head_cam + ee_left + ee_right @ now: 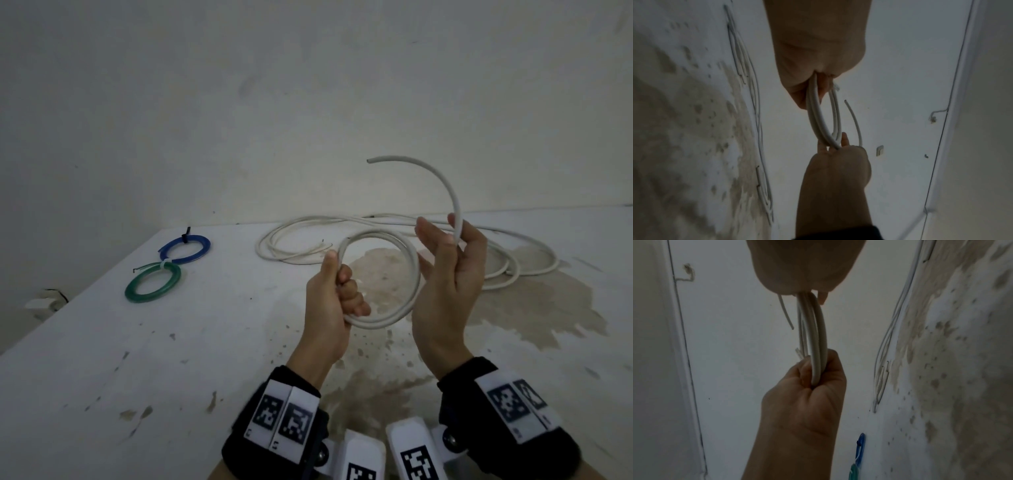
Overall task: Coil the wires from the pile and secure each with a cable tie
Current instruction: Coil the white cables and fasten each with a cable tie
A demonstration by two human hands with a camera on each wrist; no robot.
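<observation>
My left hand (337, 274) grips a small coil of white wire (407, 274) held upright above the table; its fist (803, 394) closes round the loops (818, 337). My right hand (445, 236) pinches the same wire between thumb and fingers on the coil's right side. From there the free end (421, 168) arcs up and to the left in the air. In the left wrist view the coil (818, 116) spans from the left hand (818, 65) to the right hand (838, 162). A short pale strip (798, 352) sticks out beside the left fingers; what it is I cannot tell.
A loose pile of white wires (301, 236) lies along the table's far edge by the wall. At far left lie a blue coil (185, 248) with a black tie and a green coil (152, 282) with a white tie. The white table (137, 377) carries brown stains and drops off at left.
</observation>
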